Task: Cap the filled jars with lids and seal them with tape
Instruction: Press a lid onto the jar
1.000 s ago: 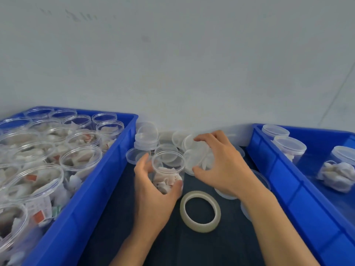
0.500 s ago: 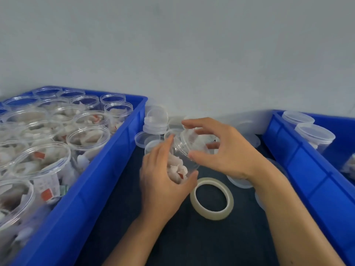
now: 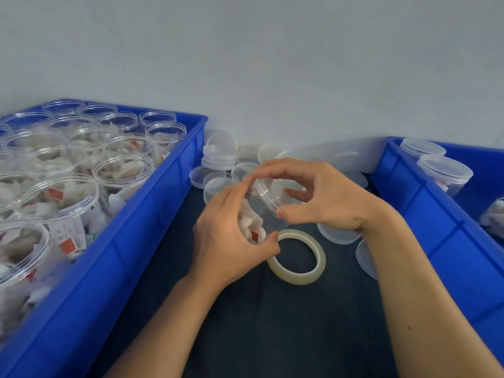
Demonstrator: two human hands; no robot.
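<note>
Clear plastic, packed with white pieces and a red-marked one, makes up the jar (image 3: 255, 222), which is held above the dark mat between the two blue crates. It is gripped round its body by the left hand (image 3: 229, 236) and tilted, its long axis leaning up and away to the right. A lid (image 3: 268, 196) is pinched at its rim by the curled thumb and fingers of the right hand (image 3: 324, 197) and is set against the mouth; full seating cannot be judged. The tape roll (image 3: 297, 257) lies flat just below, nearer the left thumb
</note>
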